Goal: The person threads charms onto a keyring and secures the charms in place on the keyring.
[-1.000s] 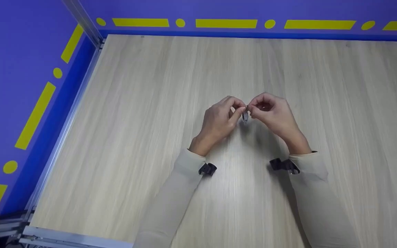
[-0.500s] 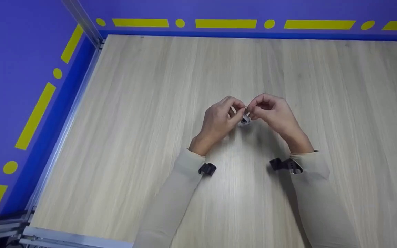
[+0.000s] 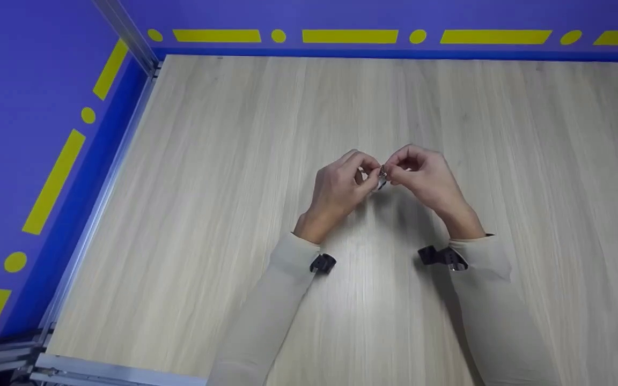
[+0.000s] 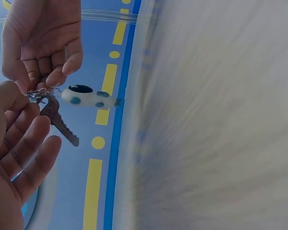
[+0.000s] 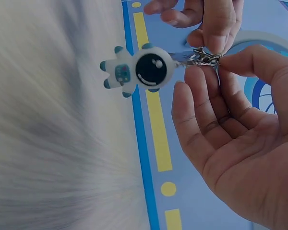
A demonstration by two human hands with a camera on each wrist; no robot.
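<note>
Above the middle of the table my two hands meet fingertip to fingertip at a keychain. My left hand (image 3: 338, 185) pinches its metal ring between thumb and forefinger, and my right hand (image 3: 427, 177) pinches the same spot from the other side. From the ring and its silver chain (image 5: 200, 58) hangs a white astronaut figure (image 5: 153, 69) with a black visor and teal hands and feet. A single metal key (image 4: 60, 122) hangs beside it in the left wrist view. The fingertips hide most of the ring, so whether the key is threaded on it I cannot tell.
The pale wood-grain table (image 3: 223, 161) spreads out around both hands. Blue panels (image 3: 46, 80) with yellow marks stand along its far and left sides. A metal frame (image 3: 121, 372) runs at the near left corner. Each sleeve carries a black wrist mount (image 3: 322, 263).
The astronaut figure has swung and turned below the fingers, edge-on, then face showing, then narrow again. Both hands keep their pinch and have hardly moved.
</note>
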